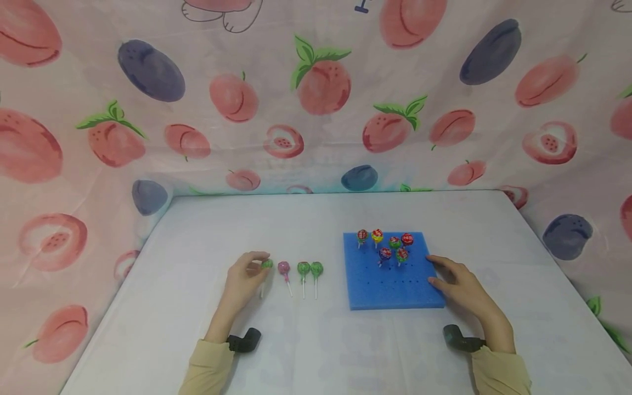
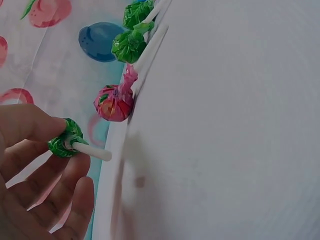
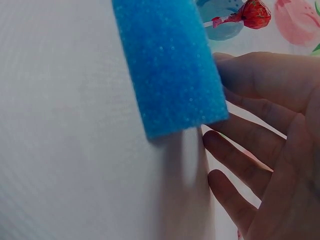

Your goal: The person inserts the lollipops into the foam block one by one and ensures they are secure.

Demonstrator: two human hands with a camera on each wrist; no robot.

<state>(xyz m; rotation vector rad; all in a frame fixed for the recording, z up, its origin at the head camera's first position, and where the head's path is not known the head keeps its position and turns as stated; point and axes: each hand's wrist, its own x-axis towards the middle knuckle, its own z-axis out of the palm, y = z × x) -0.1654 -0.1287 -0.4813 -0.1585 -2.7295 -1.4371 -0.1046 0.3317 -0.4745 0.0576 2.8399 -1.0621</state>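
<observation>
My left hand (image 1: 243,277) pinches a green-wrapped lollipop (image 2: 66,139) by its head between thumb and fingers; its white stick points away from the palm. Just right of it on the table lie a pink lollipop (image 1: 283,268) and two green lollipops (image 1: 310,268), side by side with sticks toward me. A blue foam block (image 1: 395,296) with small holes holds several upright lollipops in its far half, among them a yellow one (image 1: 377,236) and a red one (image 1: 407,239). At the block's right edge rests my right hand (image 1: 461,285), its fingers loosely extended against the side.
A white cloth covers the table (image 1: 296,351). Behind it and along both sides hangs a fruit-printed curtain (image 1: 316,137). Each wrist wears a dark camera mount, such as the left one (image 1: 245,341).
</observation>
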